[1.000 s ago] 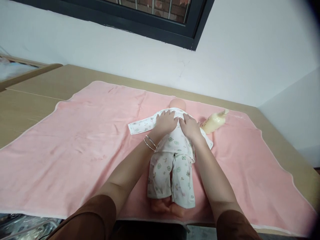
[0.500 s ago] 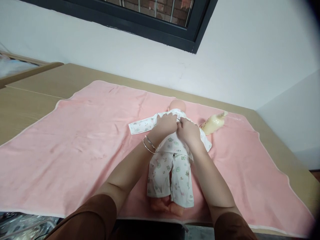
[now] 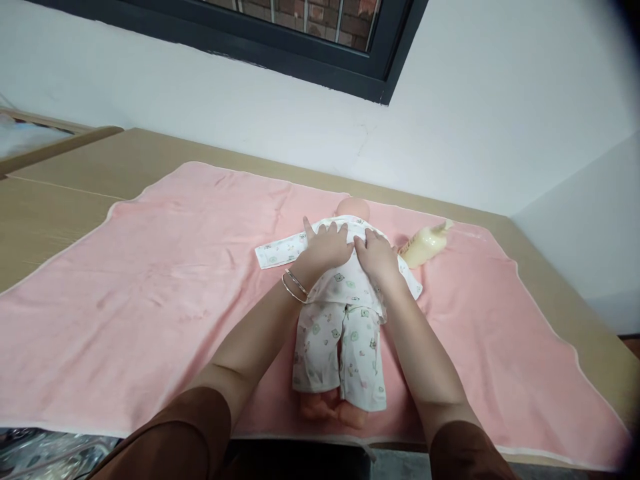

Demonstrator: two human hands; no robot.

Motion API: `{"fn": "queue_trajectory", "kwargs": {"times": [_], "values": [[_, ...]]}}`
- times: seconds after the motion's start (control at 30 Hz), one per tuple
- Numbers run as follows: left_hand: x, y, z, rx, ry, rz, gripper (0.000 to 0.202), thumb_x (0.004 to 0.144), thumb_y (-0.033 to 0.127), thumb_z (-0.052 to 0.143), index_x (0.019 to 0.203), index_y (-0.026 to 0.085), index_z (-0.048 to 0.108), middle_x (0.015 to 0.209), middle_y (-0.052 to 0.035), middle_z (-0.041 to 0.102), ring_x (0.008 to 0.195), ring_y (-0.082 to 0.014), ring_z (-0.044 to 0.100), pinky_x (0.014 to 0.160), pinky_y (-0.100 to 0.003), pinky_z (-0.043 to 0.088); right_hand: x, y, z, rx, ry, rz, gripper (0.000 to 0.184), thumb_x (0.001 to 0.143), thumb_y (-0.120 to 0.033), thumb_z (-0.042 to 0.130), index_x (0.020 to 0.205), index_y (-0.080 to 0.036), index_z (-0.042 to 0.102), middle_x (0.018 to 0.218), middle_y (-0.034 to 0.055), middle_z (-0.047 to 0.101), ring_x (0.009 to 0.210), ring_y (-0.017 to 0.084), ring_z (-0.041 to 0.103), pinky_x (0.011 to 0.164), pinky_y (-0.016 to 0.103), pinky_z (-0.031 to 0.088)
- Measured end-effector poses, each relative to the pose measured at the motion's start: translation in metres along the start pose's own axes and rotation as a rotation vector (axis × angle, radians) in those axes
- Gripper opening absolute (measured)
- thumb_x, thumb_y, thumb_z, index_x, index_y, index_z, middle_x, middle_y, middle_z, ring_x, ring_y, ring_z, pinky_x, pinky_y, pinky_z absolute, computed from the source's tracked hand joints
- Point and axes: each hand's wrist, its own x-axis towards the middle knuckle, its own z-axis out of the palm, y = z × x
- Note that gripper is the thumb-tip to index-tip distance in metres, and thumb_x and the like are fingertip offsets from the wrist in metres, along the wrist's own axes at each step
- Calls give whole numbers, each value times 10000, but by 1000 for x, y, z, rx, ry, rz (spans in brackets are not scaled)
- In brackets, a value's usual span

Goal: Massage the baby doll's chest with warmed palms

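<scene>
Cloth is under both hands right now. A baby doll [image 3: 345, 320] lies flat in the middle of a pink blanket [image 3: 150, 280]. Its head [image 3: 353, 207] is at the far end and its bare feet [image 3: 330, 408] are at the near end, close to the person. The doll wears a white shirt [image 3: 345, 283] with little green pictures, and trousers [image 3: 340, 353] to match.

The step in hand looks like pressing the shirt smooth at the top of the doll, just below its head. Any move from here calls for a soft touch, I think. The cloth is thin and slides easily, and the doll could roll if pushed from one side.

The left hand [image 3: 327, 245] is wide open with its fingers spread. It lies palm down on the shirt, on the person's left side of the doll. Two thin bangles [image 3: 294, 285] sit on its wrist. The right hand [image 3: 376, 257] is open too, palm down on the other side of the doll. The two hands lie side by side and nearly touch over the doll's middle. Neither one grips anything; they just rest on the cloth.

One long sleeve [image 3: 277, 252] sticks out flat to the left of the doll. A pale yellow bottle [image 3: 425, 243] lies on its side to the right of the doll, near its head and apart from the hands. A wooden table [image 3: 60, 207] shows to the left of the doll, under the blanket.
</scene>
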Motion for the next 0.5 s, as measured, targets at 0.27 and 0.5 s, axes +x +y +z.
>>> {"fn": "queue_trajectory", "kwargs": {"times": [0.27, 0.5], "values": [[1, -9, -12, -22, -98, 50, 670, 1102, 577, 261, 1625, 234, 499, 1726, -176, 461, 1595, -435, 405, 1275, -831, -87, -6, 1, -21, -26, -97, -45, 497, 1075, -492, 376, 1368, -231, 681, 1462, 182, 711, 1401, 419, 610, 1207, 705, 367], [22, -6, 15, -238, 38, -110, 744, 1073, 611, 285, 1695, 210, 359, 1812, -150, 308, 1699, -378, 212, 1329, -776, 8, 17, 12, 21, 83, 87, -45, 578, 1076, -414, 346, 1581, -200, 531, 1703, 143, 501, 1577, 342, 424, 1308, 671, 242]]}}
